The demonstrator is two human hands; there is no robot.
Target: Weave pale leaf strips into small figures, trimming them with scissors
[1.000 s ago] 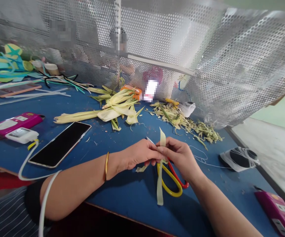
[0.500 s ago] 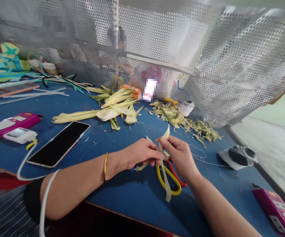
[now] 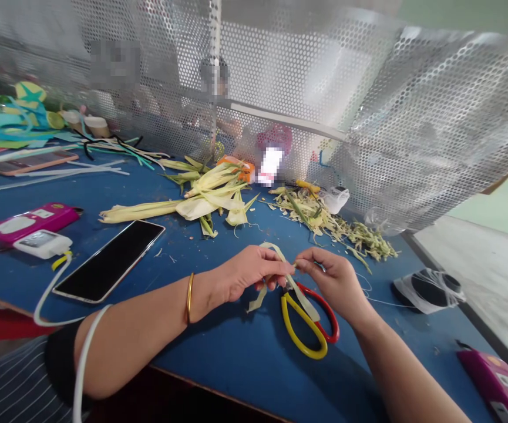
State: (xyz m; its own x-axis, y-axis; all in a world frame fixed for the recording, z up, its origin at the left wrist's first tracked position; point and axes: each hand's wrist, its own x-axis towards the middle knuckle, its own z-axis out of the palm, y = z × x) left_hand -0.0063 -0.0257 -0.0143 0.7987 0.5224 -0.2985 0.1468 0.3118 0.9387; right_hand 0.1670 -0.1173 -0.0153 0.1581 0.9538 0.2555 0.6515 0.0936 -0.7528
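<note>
A pale corn husk strip point(image 3: 305, 302) is pinched in my left hand point(image 3: 258, 270), its ends trailing over and below the fingers. My right hand point(image 3: 330, 279) faces it with thumb and forefinger closed, their tips close to my left fingertips; a small bit of husk seems to be between them. Under both hands lie scissors with one yellow and one red handle point(image 3: 305, 333), their blades mostly hidden by my left hand. Beyond them is a pile of corn husks point(image 3: 201, 202).
Husk scraps point(image 3: 310, 211) lie at the back right, before a perforated metal screen point(image 3: 280, 70). A wrapped thread spool point(image 3: 427, 291) and a magenta power strip point(image 3: 500, 382) are at right. A dark phone point(image 3: 110, 258) and a white cable point(image 3: 44, 299) lie at left.
My right hand has moved slightly right, away from the upright husk tip. The strip now loops over my left fingers, and more of the scissor handles shows.
</note>
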